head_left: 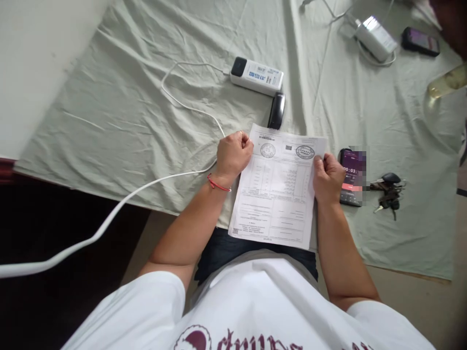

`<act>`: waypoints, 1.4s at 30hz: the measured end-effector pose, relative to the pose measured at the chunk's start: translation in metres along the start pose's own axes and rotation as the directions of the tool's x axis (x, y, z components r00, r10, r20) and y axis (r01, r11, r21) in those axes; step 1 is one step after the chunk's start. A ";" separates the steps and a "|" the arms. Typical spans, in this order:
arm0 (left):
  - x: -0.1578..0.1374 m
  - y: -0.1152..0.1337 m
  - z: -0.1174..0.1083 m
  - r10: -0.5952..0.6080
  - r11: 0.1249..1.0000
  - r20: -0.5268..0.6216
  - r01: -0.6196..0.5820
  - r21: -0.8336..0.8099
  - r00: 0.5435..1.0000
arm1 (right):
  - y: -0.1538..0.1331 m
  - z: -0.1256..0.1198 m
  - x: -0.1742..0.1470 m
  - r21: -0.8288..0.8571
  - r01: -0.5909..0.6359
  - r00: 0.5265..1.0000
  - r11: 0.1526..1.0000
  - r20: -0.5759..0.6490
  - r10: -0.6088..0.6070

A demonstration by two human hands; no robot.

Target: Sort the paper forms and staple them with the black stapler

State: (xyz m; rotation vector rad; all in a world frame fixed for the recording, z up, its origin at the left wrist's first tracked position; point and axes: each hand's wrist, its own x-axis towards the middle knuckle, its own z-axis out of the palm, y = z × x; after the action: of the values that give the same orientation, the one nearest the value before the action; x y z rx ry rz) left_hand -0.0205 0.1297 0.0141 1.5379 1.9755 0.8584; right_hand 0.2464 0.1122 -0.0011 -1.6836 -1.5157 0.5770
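Note:
A printed sheet of paper [279, 189] with stamps and table lines lies between my hands, its text upside down to me. My left hand [235, 151], with a red string on the wrist, is closed on the sheet's left edge near its far corner. At the right edge my right hand [329, 180] grips the paper between thumb and fingers. The near part of the sheet reaches over the table's edge above my lap. Just beyond its far edge sits a black stapler-like object [277, 111], whose exact kind I cannot make out.
A white power bank [257, 76] trails a white cable [146, 184] leftward past my left wrist. Right of my right hand lie a phone [350, 170] and keys [390, 192]. Farther off are another white device [375, 39], a dark phone [421, 42] and a bottle [447, 82] on the green cloth [120, 112].

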 end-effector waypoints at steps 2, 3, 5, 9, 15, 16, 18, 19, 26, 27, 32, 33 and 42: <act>0.000 0.000 0.000 -0.001 1.000 -0.002 0.001 0.001 1.000 | 0.000 -0.001 -0.001 -0.002 0.007 1.000 1.000 -0.003 -0.007; 0.000 -0.001 0.000 -0.002 1.000 -0.004 0.002 -0.005 1.000 | 0.000 0.000 -0.002 -0.001 0.011 1.000 1.000 -0.005 -0.011; 0.001 -0.002 0.001 -0.008 1.000 -0.011 0.008 -0.023 1.000 | 0.000 0.001 -0.002 0.009 0.021 1.000 1.000 -0.013 -0.021; 0.000 -0.003 0.001 -0.028 0.998 -0.006 0.028 -0.064 1.000 | 0.001 0.002 -0.003 0.015 0.021 1.000 1.000 -0.018 -0.021; 0.000 -0.004 0.001 -0.033 0.995 -0.007 0.032 -0.097 0.999 | 0.005 0.003 -0.004 0.042 -0.001 0.999 0.999 -0.044 0.003; 0.000 -0.004 0.001 -0.032 0.995 -0.008 0.032 -0.094 0.999 | 0.005 0.003 -0.003 0.058 0.000 0.998 0.998 -0.063 0.004; 0.000 -0.003 0.001 -0.032 0.996 -0.012 0.031 -0.085 0.999 | 0.006 0.004 -0.003 0.089 0.005 0.995 0.996 -0.103 0.004; 0.001 -0.003 0.001 -0.032 0.996 -0.014 0.031 -0.081 0.999 | 0.006 0.005 -0.003 0.103 0.007 0.993 0.995 -0.115 0.005; 0.001 -0.004 0.000 0.015 0.981 -0.025 -0.019 -0.194 1.000 | 0.002 0.005 -0.002 0.361 -0.008 0.996 0.932 -0.083 0.041; 0.000 -0.004 0.000 0.024 0.972 -0.028 -0.030 -0.232 0.999 | 0.000 0.005 -0.002 0.397 -0.010 0.995 0.918 -0.087 0.049; -0.003 0.002 -0.001 0.001 0.908 0.040 0.016 -0.419 0.999 | -0.002 0.003 0.001 0.492 -0.025 0.995 0.870 -0.075 0.070; -0.003 0.004 -0.002 -0.012 0.886 0.075 0.045 -0.461 0.997 | -0.001 0.003 0.002 0.502 -0.022 0.996 0.865 -0.067 0.065; -0.001 0.007 -0.015 -0.068 0.778 0.281 0.227 -0.586 0.957 | 0.003 -0.010 0.001 0.555 -0.108 0.993 0.825 0.106 0.059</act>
State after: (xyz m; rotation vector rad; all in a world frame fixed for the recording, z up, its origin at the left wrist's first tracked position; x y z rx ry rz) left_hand -0.0268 0.1273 0.0294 1.0256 1.4087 1.0525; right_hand 0.2557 0.1106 0.0027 -1.2747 -1.1691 1.0409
